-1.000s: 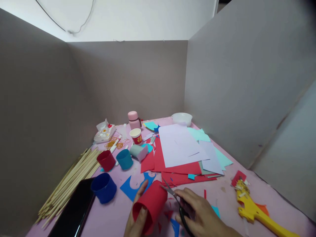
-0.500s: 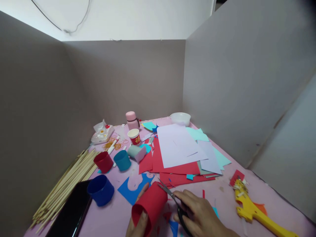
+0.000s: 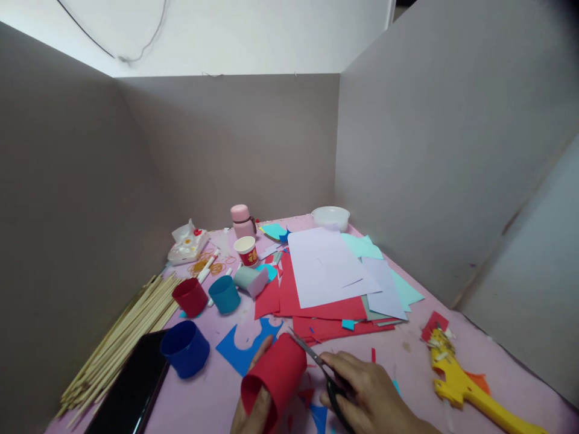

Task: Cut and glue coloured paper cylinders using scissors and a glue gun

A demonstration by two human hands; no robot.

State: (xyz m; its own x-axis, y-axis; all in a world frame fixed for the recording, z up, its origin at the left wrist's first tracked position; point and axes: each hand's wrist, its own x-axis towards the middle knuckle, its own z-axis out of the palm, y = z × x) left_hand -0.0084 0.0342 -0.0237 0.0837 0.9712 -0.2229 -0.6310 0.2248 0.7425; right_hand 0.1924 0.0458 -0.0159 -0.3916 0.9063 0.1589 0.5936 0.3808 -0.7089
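A red paper tube [image 3: 281, 377] is gripped in my left hand [image 3: 254, 405], with the thumb inside its near opening and fingers along its outer left side. My right hand [image 3: 364, 392] is closed around the dark handles of a pair of scissors [image 3: 316, 358]. The scissor blades reach the far rim of the tube at its upper right; the blades look nearly together. Under and beside the hands lie a blue paper offcut [image 3: 244, 348] with curved cut-outs and small red and blue scraps.
Left of the tube stand a dark blue ring [image 3: 185, 349], a red ring [image 3: 190, 297] and a teal ring [image 3: 224, 294]. A black phone-like slab [image 3: 129, 386] and wooden sticks [image 3: 122, 337] lie further left. Paper sheets [image 3: 328, 265] sit behind; a yellow glue gun [image 3: 470, 386] lies right.
The scissor blades have closed a little at the tube's far rim. The tube and my left hand hold almost the same place.
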